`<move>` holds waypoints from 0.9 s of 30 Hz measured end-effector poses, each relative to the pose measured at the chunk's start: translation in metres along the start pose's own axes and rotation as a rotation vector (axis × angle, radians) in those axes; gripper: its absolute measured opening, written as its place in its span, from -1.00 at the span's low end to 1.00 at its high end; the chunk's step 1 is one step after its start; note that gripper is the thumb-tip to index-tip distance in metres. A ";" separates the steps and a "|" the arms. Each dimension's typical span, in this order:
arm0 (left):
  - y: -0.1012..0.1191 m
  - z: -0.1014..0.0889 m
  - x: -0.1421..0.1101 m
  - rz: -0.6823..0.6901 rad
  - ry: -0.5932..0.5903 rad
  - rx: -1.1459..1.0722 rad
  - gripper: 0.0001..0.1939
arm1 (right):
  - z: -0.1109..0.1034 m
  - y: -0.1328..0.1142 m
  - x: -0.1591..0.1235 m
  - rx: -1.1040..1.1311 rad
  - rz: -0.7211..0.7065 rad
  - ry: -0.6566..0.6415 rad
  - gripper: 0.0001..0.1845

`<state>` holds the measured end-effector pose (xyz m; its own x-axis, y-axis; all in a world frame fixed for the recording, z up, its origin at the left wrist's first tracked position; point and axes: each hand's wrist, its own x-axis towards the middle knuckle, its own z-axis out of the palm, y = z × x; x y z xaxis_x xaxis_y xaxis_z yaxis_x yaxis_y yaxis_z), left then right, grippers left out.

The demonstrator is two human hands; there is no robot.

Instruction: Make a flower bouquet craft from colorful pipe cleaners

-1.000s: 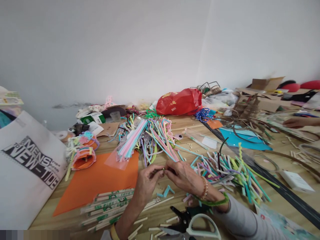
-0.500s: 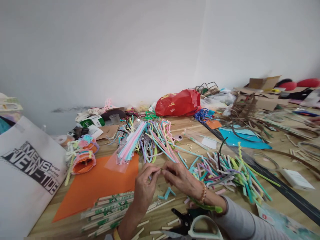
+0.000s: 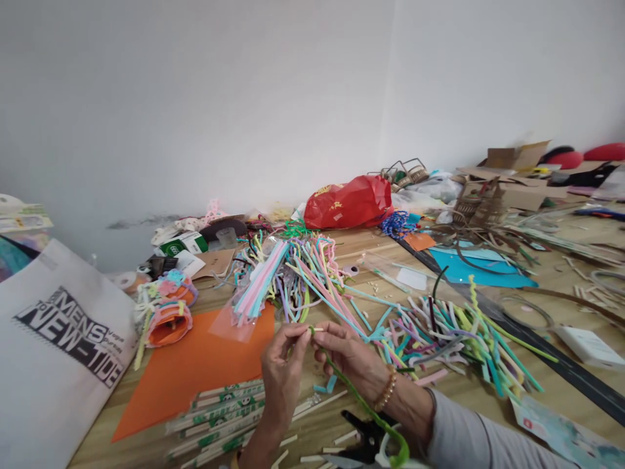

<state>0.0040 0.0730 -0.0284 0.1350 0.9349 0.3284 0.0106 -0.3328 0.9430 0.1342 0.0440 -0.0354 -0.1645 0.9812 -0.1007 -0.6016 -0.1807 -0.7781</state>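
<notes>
Because the left hand (image 3: 283, 371) and right hand (image 3: 351, 361) pinch it from either side between their fingertips, the upper end of a fuzzy green pipe cleaner (image 3: 364, 407) is held up above the wooden surface (image 3: 317, 433), its length drooping free. Both hands are closed on it, with a loose heap of multicoloured pipe cleaners (image 3: 454, 342) to the right and bundled wooden sticks in green-printed wrappers (image 3: 217, 407) to the left, both within easy reach.

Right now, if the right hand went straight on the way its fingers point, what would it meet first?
Probably the left hand, its fingertips pinching the green pipe cleaner; depth is unclear.
</notes>
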 end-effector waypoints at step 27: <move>0.004 -0.004 0.015 -0.200 -0.183 -0.025 -0.87 | -0.011 -0.013 0.001 -0.220 -0.053 0.094 -0.65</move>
<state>0.0025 0.0860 -0.0200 0.3094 0.9431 0.1219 0.0314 -0.1382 0.9899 0.1507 0.0476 -0.0322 -0.0575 0.9927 -0.1056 -0.4206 -0.1200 -0.8993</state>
